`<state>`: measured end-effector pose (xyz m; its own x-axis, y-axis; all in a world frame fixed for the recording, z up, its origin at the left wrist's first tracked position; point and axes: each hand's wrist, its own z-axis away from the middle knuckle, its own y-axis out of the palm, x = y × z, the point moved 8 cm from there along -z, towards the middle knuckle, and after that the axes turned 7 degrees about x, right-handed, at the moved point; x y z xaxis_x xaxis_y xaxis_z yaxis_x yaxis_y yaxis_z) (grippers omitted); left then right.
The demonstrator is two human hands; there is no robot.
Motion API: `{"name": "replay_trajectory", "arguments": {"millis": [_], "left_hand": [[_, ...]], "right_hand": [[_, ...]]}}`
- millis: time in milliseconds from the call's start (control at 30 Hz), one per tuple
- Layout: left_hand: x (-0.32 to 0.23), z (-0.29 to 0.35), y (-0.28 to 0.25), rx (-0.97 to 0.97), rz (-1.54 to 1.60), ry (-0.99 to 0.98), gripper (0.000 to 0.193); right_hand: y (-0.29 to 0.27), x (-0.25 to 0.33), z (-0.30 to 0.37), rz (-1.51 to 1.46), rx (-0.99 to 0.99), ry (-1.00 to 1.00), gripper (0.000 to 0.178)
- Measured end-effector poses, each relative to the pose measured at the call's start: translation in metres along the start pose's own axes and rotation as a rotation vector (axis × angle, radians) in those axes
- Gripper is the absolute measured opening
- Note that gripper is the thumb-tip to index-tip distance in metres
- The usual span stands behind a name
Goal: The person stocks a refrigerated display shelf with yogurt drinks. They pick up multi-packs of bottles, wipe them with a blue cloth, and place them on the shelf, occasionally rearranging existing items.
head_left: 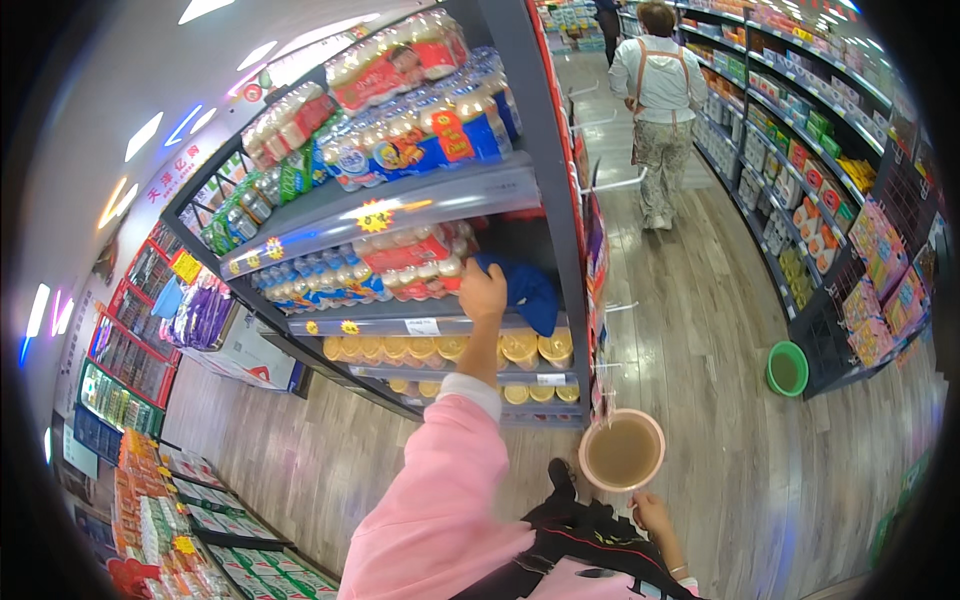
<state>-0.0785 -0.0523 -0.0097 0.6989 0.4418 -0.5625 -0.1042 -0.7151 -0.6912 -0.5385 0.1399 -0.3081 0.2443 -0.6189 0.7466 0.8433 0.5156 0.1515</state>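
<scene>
My left arm, in a pink sleeve, reaches up to a grey store shelf. At its end my left hand [484, 290] is closed round a dark blue cloth [530, 297], which spreads over the shelf surface and droops past the front edge. Beside the hand, shrink-wrapped red-labelled bottles [425, 262] sit on the same shelf. Lower right, my right hand [654, 519] has curled fingers at the near rim of a pink bucket [585, 468]. Murky brownish water [622, 450] fills it; the exact grip on the rim is partly hidden.
Yellow-lidded tubs [455, 350] line the shelf below. Metal display hooks [615, 182] jut from the shelf's end. A person [660, 100] stands in the aisle, back turned. A green bucket [787, 369] stands on the floor by the right-hand shelves.
</scene>
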Motion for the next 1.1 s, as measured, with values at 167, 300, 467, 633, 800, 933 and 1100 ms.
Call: {"name": "replay_trajectory", "arguments": {"millis": [167,300,467,633,800,933,1100], "left_hand": [[0.0,0.0,0.004,0.014,0.05,0.033,0.034],[0.026,-0.003,0.012,0.073,0.659,-0.073,0.033],[-0.033,0.07,-0.07,0.151,1.306,-0.083,0.03],[-0.135,0.179,-0.093,1.112,0.588,0.519,0.031],[-0.189,0.161,-0.164,1.061,0.458,1.079,0.031],[-0.206,0.0,-0.269,0.067,0.082,1.056,0.033],[-0.196,-0.146,-0.311,-0.436,-0.373,0.935,0.055]], "right_hand": [[0.003,-0.006,-0.006,0.045,0.032,0.004,0.036],[0.002,-0.002,-0.01,-0.011,0.065,-0.027,0.039],[0.001,0.058,0.006,-0.198,0.134,-0.198,0.03],[0.075,0.205,0.056,-0.654,0.545,-0.494,0.06],[0.097,0.235,0.064,-0.652,0.677,-0.445,0.059],[0.057,0.217,0.06,-0.936,0.457,-0.459,0.048],[0.007,0.172,0.032,-1.087,0.256,-0.439,0.04]]}}
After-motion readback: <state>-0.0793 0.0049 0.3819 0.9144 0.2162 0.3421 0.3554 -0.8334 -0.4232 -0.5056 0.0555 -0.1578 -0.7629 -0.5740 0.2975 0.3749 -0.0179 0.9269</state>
